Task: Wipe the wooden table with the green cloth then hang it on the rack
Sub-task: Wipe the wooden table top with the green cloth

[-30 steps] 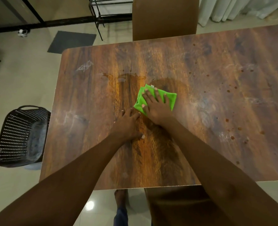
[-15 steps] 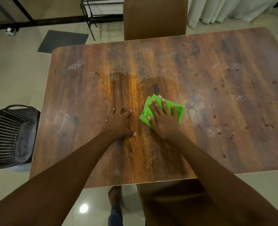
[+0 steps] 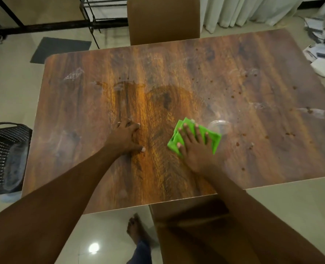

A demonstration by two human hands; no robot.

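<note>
The folded green cloth [image 3: 214,139] lies flat on the wooden table [image 3: 253,103], a little right of the middle and near the front edge. My right hand [image 3: 194,147] presses on it with spread, straight fingers. My left hand [image 3: 125,137] rests flat on the bare wood to the left of the cloth, apart from it. A darker damp patch marks the wood between and beyond my hands. Brown spots and pale smears dot the right half of the table. A black metal rack [image 3: 93,10] stands on the floor beyond the table's far left corner.
A brown chair [image 3: 163,18] stands at the far side, another chair [image 3: 186,225] is pushed under the near edge. A black perforated basket [image 3: 3,155] sits on the floor at the left. Papers and a white box [image 3: 322,66] lie on the floor at the right. A dark mat [image 3: 60,48] lies behind.
My right hand has slid the cloth toward the right and closer to the front edge. My left hand has stayed flat on the wood, so the gap between the hands has grown.
</note>
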